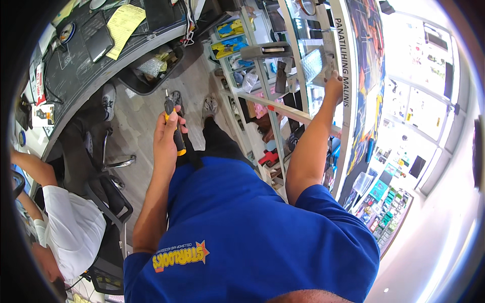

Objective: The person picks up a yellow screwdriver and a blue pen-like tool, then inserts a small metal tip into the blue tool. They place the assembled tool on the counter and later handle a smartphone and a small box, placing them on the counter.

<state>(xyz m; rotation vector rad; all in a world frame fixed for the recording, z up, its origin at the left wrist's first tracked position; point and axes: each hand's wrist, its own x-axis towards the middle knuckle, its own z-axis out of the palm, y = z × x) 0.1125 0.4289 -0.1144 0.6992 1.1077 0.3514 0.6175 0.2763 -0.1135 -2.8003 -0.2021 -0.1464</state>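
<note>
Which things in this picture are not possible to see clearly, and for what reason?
In the head view:
- What the right hand touches: the hand itself covers the contact.
- Tip shape of the yellow-and-black tool in the left hand: too small.
- Seated co-worker: hands cut off at the dark left rim.
- Lower contents of the black bin: bubble wrap covers them.
</note>
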